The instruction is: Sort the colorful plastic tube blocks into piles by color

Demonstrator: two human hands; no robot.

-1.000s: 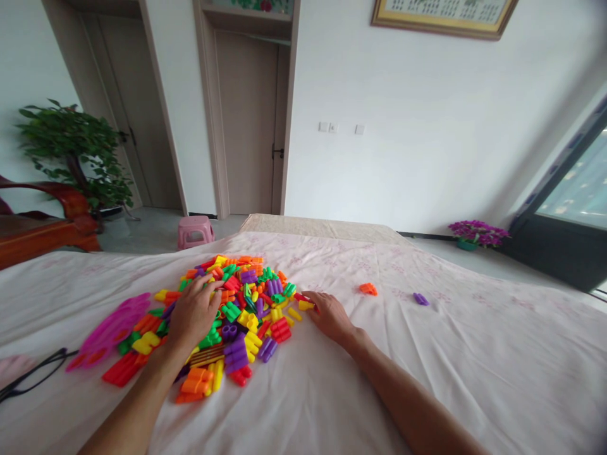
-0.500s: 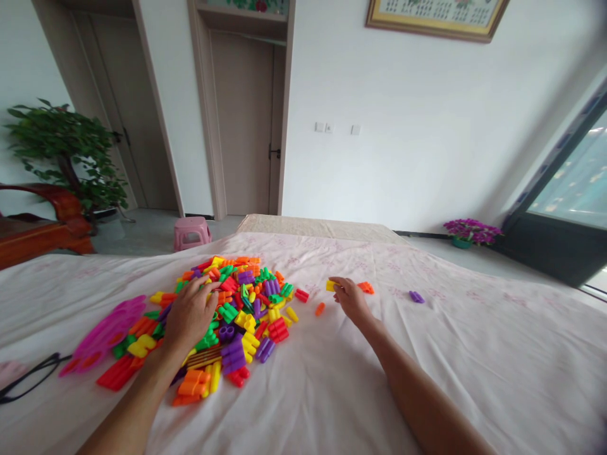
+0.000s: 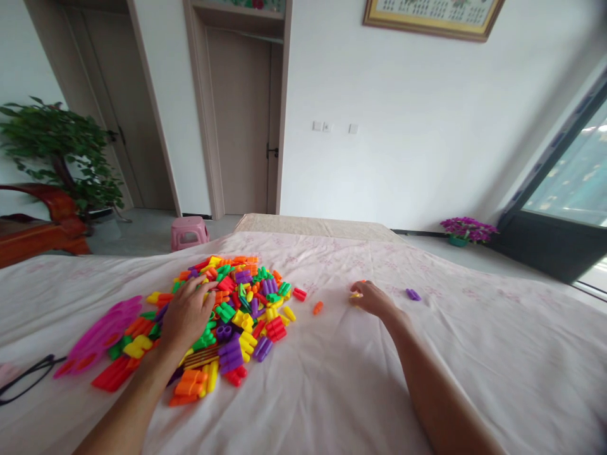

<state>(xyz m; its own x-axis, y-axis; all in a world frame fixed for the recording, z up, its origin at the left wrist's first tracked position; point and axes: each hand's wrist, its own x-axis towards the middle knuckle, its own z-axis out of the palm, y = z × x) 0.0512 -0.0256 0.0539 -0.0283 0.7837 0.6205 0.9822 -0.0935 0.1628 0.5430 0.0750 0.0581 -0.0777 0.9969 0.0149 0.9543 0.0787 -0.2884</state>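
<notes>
A yellow block (image 3: 355,296), mostly hidden, is pinched by the right hand (image 3: 376,299), right of the toy-block heap (image 3: 244,320) on the floral cloth (image 3: 327,392). The left hand (image 3: 187,309) lies over the heap; its grip cannot be told. Leftward, glasses (image 3: 49,359) are cut off. Beyond the cloth's far edge, a green pot (image 3: 458,241) holds magenta flowers (image 3: 467,228).

Your only camera sits on your head, facing forward and down; your left hand (image 3: 186,313) and right hand (image 3: 374,298) are close, the pale cloth (image 3: 521,354) stretches beneath them, and the wall (image 3: 403,126) stands farther off.
</notes>
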